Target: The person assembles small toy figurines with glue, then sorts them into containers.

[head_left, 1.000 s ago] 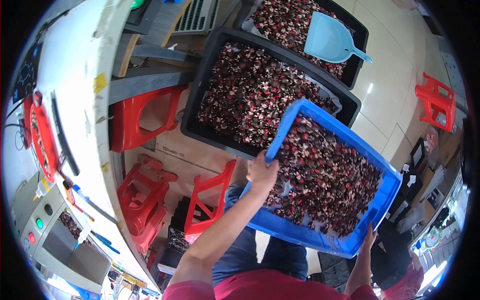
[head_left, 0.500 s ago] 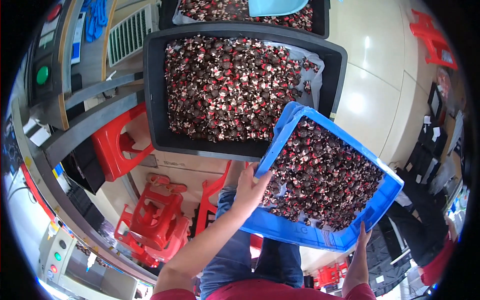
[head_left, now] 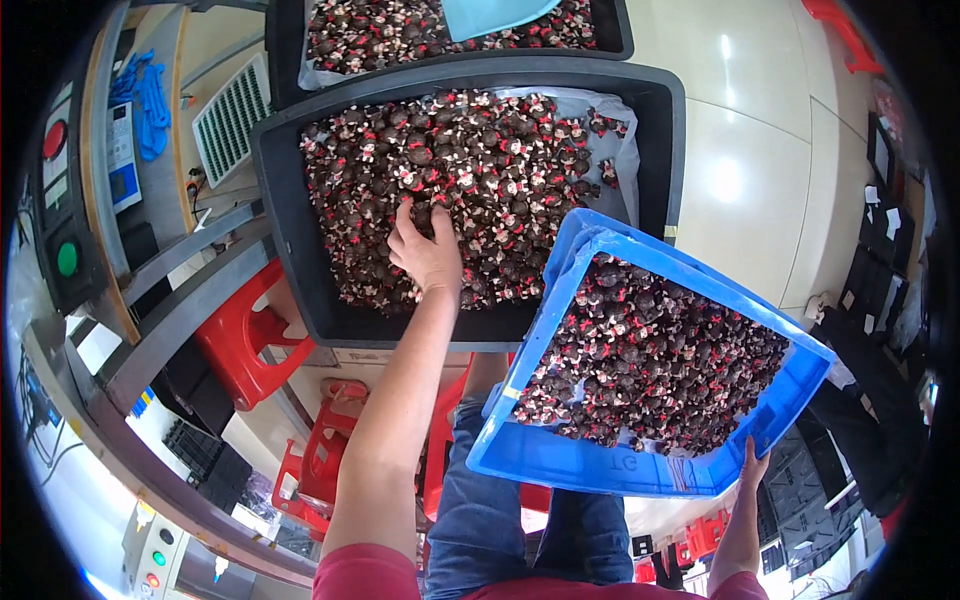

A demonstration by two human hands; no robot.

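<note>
1. The blue tray point(head_left: 640, 467) is on the right side of the view, in front of the person's jeans point(head_left: 470, 535), overlapping the lower right corner of the near black bin point(head_left: 657, 165). It sits at a slant: its longer sides appear to run from upper left down to lower right, with one corner pointing up toward the bin.
2. Small dark, cream and red figures point(head_left: 650, 355) cover most of the tray's bottom, leaving a bare strip of blue along its right end.
3. The right hand point(head_left: 752, 466) grips the tray at its lower right corner.
4. The left hand point(head_left: 428, 258) reaches into the near bin, fingers bent and spread at the pile of figures; I cannot tell whether it pinches one.
5. The near bin's long axis runs left to right, rising slightly to the right. A pale liner point(head_left: 622, 165) shows at its right end.
6. Behind it, a second black bin point(head_left: 617, 30) holds similar figures and a light-blue dustpan point(head_left: 495, 15). A red stool point(head_left: 250, 345) is left of the near bin.
7. Half a second ago the left hand held the tray's left edge; now it is off the tray and in the bin. The right hand remains at the same corner, and the tray keeps nearly the same slant.
</note>
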